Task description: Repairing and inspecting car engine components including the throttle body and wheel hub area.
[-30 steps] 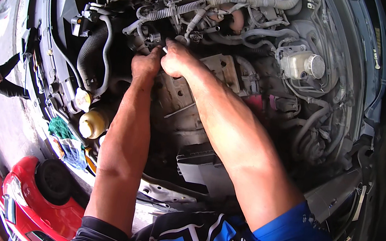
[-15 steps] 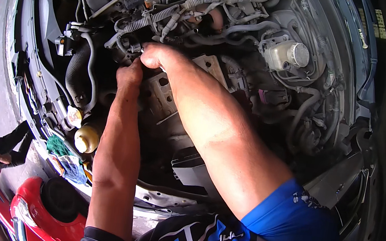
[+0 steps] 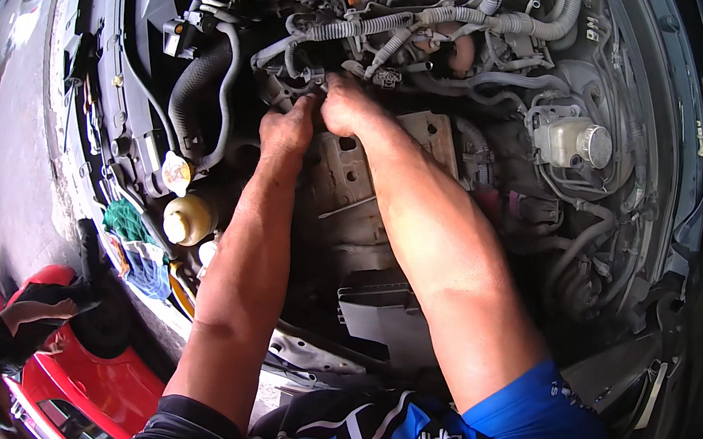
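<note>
Both my arms reach into a car's engine bay. My left hand (image 3: 289,127) is closed, its fingertips up against a grey fitting (image 3: 277,94) below the corrugated wiring conduit (image 3: 357,29). Close beside it, my right hand (image 3: 348,108) is curled with its fingers pointing into the dark gap. What either hand grips is hidden behind the fingers. A loose wiring connector (image 3: 385,78) hangs just right of my right hand. Under my right wrist lies a metal battery tray (image 3: 345,169) with round holes.
A thick black hose (image 3: 195,101) runs down the left side, near a yellowish reservoir (image 3: 189,221). The brake fluid reservoir (image 3: 577,142) stands at right. Rags (image 3: 128,223) lie on the front edge. Beyond are a person (image 3: 26,325) and a red car (image 3: 95,386).
The view has swung left, so the engine bay sits further right in the picture. My hands remain at nearly the same spot, now slightly apart. The person outside shows more fully.
</note>
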The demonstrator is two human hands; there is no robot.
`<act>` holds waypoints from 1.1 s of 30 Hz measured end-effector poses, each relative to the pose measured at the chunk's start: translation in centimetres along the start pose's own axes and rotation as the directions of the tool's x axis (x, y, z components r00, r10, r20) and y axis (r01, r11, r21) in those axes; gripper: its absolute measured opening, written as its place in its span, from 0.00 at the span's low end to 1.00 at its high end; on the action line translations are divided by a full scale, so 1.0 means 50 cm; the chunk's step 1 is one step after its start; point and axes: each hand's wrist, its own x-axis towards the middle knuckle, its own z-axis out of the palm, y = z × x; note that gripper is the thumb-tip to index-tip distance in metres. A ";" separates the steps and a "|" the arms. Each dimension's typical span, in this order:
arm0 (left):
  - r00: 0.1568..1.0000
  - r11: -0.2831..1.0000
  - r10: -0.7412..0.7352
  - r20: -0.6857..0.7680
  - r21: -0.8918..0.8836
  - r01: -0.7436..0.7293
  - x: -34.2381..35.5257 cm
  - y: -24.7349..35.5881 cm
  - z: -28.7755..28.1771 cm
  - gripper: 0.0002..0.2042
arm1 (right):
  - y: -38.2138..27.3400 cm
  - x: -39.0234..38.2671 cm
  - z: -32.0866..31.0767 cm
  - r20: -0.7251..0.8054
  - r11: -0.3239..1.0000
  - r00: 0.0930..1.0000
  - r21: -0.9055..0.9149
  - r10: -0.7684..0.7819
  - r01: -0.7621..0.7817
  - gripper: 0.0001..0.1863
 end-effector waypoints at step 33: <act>0.952 0.986 0.047 0.302 0.140 -0.093 -0.267 -0.100 -0.185 0.27 | 0.029 -0.194 -0.033 -0.092 0.970 0.971 0.124 0.219 -0.207 0.18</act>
